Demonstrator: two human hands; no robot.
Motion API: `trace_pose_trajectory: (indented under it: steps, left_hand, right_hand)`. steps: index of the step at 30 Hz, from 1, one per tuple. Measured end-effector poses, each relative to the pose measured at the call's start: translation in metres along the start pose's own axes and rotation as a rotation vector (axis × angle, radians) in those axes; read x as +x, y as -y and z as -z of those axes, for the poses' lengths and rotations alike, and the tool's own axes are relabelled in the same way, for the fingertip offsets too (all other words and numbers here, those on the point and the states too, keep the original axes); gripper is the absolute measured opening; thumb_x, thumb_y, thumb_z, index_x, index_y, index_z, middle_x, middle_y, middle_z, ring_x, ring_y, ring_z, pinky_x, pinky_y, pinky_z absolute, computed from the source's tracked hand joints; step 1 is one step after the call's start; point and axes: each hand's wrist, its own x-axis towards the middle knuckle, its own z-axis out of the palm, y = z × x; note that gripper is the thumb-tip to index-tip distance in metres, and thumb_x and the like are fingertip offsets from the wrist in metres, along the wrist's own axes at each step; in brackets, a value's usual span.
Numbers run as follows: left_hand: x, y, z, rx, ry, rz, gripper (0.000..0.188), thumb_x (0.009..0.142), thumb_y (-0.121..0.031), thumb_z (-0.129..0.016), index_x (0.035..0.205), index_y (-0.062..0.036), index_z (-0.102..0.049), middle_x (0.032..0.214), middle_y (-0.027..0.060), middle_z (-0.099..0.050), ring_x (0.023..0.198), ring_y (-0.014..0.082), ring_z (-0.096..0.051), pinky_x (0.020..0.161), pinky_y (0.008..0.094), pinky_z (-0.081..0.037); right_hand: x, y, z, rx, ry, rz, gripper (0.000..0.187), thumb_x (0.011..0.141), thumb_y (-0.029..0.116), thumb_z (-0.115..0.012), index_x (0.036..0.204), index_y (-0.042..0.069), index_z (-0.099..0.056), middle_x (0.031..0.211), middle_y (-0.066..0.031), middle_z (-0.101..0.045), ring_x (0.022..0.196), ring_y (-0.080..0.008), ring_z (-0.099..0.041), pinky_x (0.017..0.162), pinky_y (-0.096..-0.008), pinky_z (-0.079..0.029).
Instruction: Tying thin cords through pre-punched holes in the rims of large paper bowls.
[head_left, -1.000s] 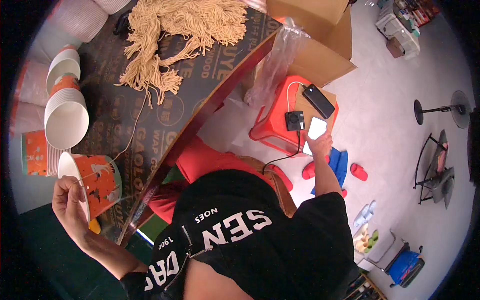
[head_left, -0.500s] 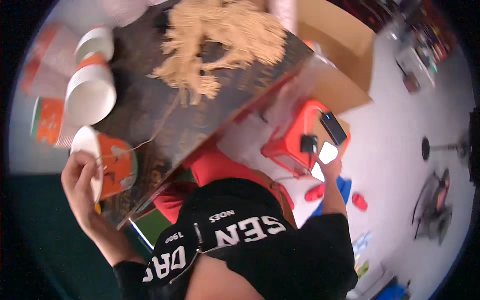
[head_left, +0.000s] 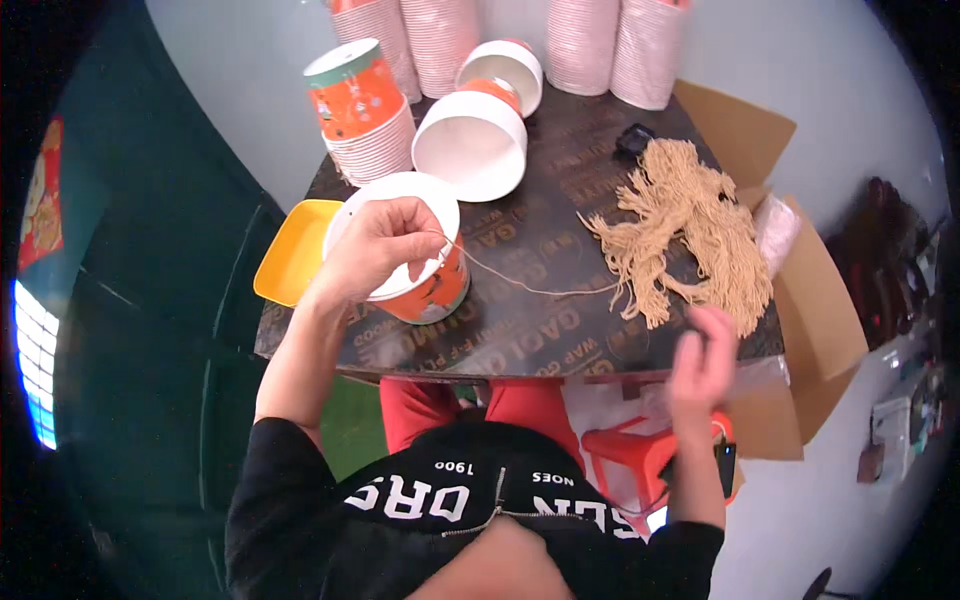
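My left hand [head_left: 385,245] is closed in a pinch on the end of a thin tan string [head_left: 530,291]. It hovers over the rim of an orange-and-white paper bucket [head_left: 425,300], whose opening it partly covers. From my fingertips the string sags across the dark table to a loose heap of tan strings [head_left: 690,235] on the right. My right hand [head_left: 703,365], a little blurred, is at the table's front edge just below the heap, fingers apart and nothing visible in them.
A yellow tray [head_left: 290,255] is left of the bucket. Behind it are stacked orange buckets [head_left: 370,140], a bucket on its side [head_left: 470,150] and tall wrapped stacks [head_left: 580,45]. A cardboard box [head_left: 820,320] stands right of the table; a red stool [head_left: 625,450] is below.
The view has swung round. My right hand has left the white object and phone on the red stool and come up to the table edge by the strings. My left hand stays at the bucket.
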Motion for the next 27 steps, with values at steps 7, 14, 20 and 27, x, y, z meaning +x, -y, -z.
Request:
trace_pose_trajectory:
  steps: [7, 14, 20, 27]
  left_hand:
    - [-0.005, 0.005, 0.004, -0.037, 0.002, 0.034, 0.006, 0.09, -0.005, -0.066, 0.089, 0.0005, -0.063, 0.077, 0.0026, -0.064, 0.064, 0.0083, -0.058, 0.06, 0.0229, -0.046]
    - [-0.006, 0.015, 0.014, -0.206, 0.028, 0.052, 0.007, 0.09, -0.003, -0.065, 0.091, 0.0033, -0.063, 0.078, 0.004, -0.063, 0.062, 0.0096, -0.058, 0.057, 0.0229, -0.046]
    - [-0.004, 0.015, 0.017, -0.253, 0.062, 0.052, 0.005, 0.09, -0.001, -0.064, 0.091, 0.0032, -0.063, 0.077, 0.0058, -0.064, 0.06, 0.0097, -0.057, 0.055, 0.0226, -0.046]
    - [0.0, 0.016, 0.012, -0.227, 0.089, 0.055, 0.004, 0.087, 0.002, -0.064, 0.09, 0.0041, -0.063, 0.077, 0.0072, -0.065, 0.058, 0.0101, -0.056, 0.052, 0.0227, -0.045]
  right_hand:
    - [0.063, 0.081, -0.135, 0.776, 0.414, -0.047, 0.032, 0.088, 0.002, -0.059, 0.118, -0.004, -0.051, 0.111, -0.0187, -0.061, 0.105, -0.0302, -0.062, 0.094, -0.0363, -0.048]
    - [0.084, 0.103, -0.165, 1.039, 0.814, -0.315, 0.014, 0.091, 0.003, -0.061, 0.1, 0.003, -0.05, 0.08, -0.0002, -0.058, 0.066, -0.0032, -0.049, 0.058, -0.0225, -0.042]
    - [0.094, 0.093, -0.172, 0.711, 0.562, 0.236, 0.005, 0.084, -0.001, -0.062, 0.088, 0.0, -0.064, 0.08, -0.0058, -0.059, 0.06, -0.0125, -0.054, 0.055, -0.0268, -0.043]
    - [0.088, 0.096, -0.178, 0.749, 0.5, 0.051, 0.019, 0.082, -0.003, -0.065, 0.101, 0.0, -0.066, 0.09, -0.0092, -0.058, 0.073, -0.0163, -0.06, 0.06, -0.0285, -0.048]
